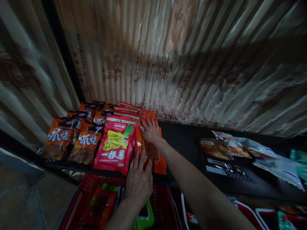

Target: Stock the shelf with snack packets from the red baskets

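Flat on an orange snack packet, which has a window showing thin brown sticks, lies my right hand with its fingers spread. My left hand reaches in from below, fingers stretched out over the packet's lower left part, close to the edge of a red snack packet. Neither hand is closed round anything. The red packet, printed with yellow sticks and a green onion, tops an overlapping row of similar ones. Part of the orange packet is hidden under my hands and right forearm.
Black-and-orange snack bags stand in rows at the left end of the black shelf. Farther right lie a dark brown packet and several pale packets. Below the front edge sits a red basket holding packets. Corrugated sheeting rises behind.
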Motion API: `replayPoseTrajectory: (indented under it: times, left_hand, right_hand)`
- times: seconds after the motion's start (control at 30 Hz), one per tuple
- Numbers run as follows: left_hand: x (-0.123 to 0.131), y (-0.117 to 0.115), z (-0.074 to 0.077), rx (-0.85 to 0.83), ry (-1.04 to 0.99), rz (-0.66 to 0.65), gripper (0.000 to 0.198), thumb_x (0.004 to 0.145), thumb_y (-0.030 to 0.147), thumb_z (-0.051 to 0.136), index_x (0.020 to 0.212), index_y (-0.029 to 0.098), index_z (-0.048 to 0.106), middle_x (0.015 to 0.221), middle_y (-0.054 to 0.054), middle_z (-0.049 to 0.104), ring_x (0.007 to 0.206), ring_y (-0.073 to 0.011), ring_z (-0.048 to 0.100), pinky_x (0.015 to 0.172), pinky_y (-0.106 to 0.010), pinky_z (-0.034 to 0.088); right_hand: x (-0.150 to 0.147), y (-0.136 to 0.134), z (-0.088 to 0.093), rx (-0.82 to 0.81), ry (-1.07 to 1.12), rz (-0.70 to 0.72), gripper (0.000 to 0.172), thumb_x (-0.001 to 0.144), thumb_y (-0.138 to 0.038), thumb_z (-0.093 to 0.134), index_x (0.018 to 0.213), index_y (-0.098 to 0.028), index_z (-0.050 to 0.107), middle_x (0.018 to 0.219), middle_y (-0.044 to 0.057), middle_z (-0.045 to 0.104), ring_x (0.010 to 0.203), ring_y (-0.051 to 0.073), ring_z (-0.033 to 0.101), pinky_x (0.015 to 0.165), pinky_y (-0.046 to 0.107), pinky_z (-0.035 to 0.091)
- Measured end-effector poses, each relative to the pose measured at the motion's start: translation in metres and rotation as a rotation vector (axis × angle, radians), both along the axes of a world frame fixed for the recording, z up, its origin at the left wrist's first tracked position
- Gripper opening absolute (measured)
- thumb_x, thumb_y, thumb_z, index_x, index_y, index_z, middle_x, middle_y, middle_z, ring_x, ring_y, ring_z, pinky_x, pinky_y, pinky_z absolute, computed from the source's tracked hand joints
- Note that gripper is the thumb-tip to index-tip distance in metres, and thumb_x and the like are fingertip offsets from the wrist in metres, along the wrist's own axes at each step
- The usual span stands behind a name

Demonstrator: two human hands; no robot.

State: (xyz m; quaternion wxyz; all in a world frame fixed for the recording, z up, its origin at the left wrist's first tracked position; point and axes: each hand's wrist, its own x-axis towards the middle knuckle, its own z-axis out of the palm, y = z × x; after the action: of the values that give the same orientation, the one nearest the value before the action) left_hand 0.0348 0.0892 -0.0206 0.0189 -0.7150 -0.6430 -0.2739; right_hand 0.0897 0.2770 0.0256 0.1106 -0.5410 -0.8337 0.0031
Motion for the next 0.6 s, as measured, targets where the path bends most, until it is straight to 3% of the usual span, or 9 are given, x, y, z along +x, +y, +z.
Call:
replayPoseTrajectory:
  times: [0.13, 0.27, 0.47, 0.6]
  left_hand:
    - [-0.001, 0.0, -0.006, 0.033, 0.006, -0.004, 0.041, 0.083, 0.019, 0.048, 0.123, 0.019, 0.055, 0.143, -0.014, 0.042, 0.133, -0.0324, 0.035, 0.099, -0.05, 0.042]
    - [-0.002, -0.001, -0.009, 0.065, 0.01, -0.02, 0.042, 0.084, 0.019, 0.048, 0.125, 0.015, 0.054, 0.143, -0.017, 0.042, 0.135, -0.0314, 0.031, 0.103, -0.049, 0.039]
    - [-0.004, -0.007, -0.007, 0.102, -0.032, -0.072, 0.056, 0.079, 0.009, 0.048, 0.134, 0.015, 0.043, 0.143, -0.016, 0.041, 0.138, -0.0282, 0.026, 0.107, -0.049, 0.035]
    - [-0.011, -0.02, -0.004, 0.102, -0.05, -0.197, 0.062, 0.073, 0.004, 0.048, 0.134, 0.011, 0.041, 0.143, -0.017, 0.04, 0.138, -0.0275, 0.025, 0.105, -0.049, 0.038]
  right_hand:
    - [0.003, -0.008, 0.008, 0.056, 0.035, 0.05, 0.048, 0.094, -0.035, 0.033, 0.138, -0.018, 0.041, 0.15, 0.013, 0.029, 0.142, 0.028, 0.009, 0.111, 0.046, 0.018]
    - [0.005, -0.034, 0.014, 0.087, 0.149, 0.1, 0.046, 0.094, -0.03, 0.033, 0.134, -0.012, 0.045, 0.149, 0.015, 0.03, 0.141, 0.024, 0.014, 0.112, 0.043, 0.021]
    - [0.023, -0.11, 0.01, 0.108, 0.377, 0.208, 0.04, 0.091, -0.027, 0.038, 0.125, -0.013, 0.055, 0.145, 0.014, 0.038, 0.138, 0.022, 0.027, 0.111, 0.043, 0.029]
    - [0.048, -0.168, 0.006, 0.151, 0.544, 0.197, 0.035, 0.09, -0.024, 0.039, 0.117, -0.018, 0.06, 0.14, 0.012, 0.045, 0.131, 0.021, 0.039, 0.107, 0.043, 0.036]
